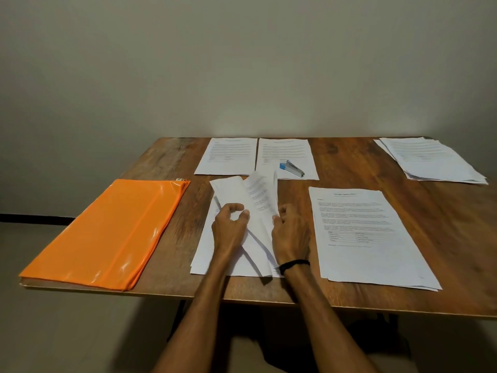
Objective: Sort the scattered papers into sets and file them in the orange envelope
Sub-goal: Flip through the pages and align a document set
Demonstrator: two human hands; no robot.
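Pinching: left grip (231,224) and right grip (290,232) each hold curled sheets (258,195) over centre stack (204,254). Sorting step, I judge; orange envelope (107,232) flat on counter (443,238) at 9 o'clock. Next: match sheet to set, lay down.

The printed sheet (368,227) carries a heading, paragraphs and a small grid, but every word is too blurred to read.

Orange envelope (107,232) lay flat, well left of the left hand (231,227). Curled sheets (259,200) were pinched between it and the right hand (290,232), over a flat pile (208,254). Printed set (371,238) lay just right; two sheets (228,157) and a fanned stack (435,162) beyond.
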